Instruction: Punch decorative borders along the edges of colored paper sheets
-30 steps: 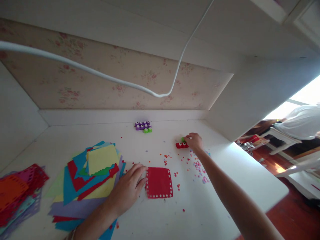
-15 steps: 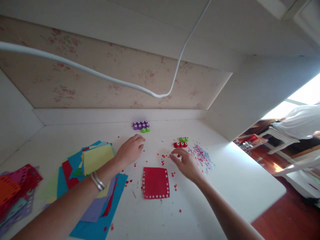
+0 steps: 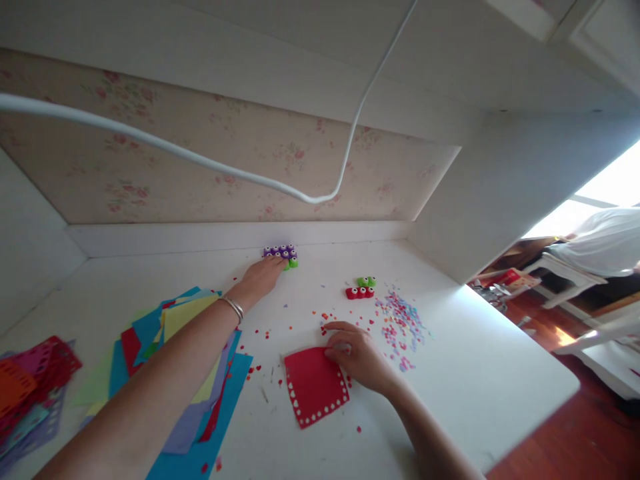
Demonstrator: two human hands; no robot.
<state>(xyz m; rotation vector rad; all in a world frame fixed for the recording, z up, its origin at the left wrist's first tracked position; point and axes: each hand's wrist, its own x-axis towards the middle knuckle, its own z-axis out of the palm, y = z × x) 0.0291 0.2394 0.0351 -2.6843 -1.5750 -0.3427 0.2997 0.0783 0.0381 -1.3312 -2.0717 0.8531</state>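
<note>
My left hand (image 3: 264, 275) reaches to the back of the table, its fingers stretched over the front of a cluster of small craft punches. The purple punches (image 3: 276, 251) stand in rows with green punches (image 3: 293, 263) in front; my fingertips hide some of them. My right hand (image 3: 357, 353) pinches the upper right corner of a red paper square (image 3: 315, 383). Small punched shapes line the left, bottom and right edges of this square, which lies turned at a slant. Beyond that hand stand red punches (image 3: 360, 293) with green punches (image 3: 367, 281) behind them.
A stack of coloured paper (image 3: 230, 393) lies under my left forearm. Punched sheets (image 3: 35, 380) are piled at the far left. Paper confetti (image 3: 403, 320) is scattered on the right. A white cable (image 3: 225, 163) hangs across the front. A person in white (image 3: 600, 243) is at far right.
My right hand left the red and green punches and came down to the red square, which is now rotated. My left hand moved from the square to the purple and green punches.
</note>
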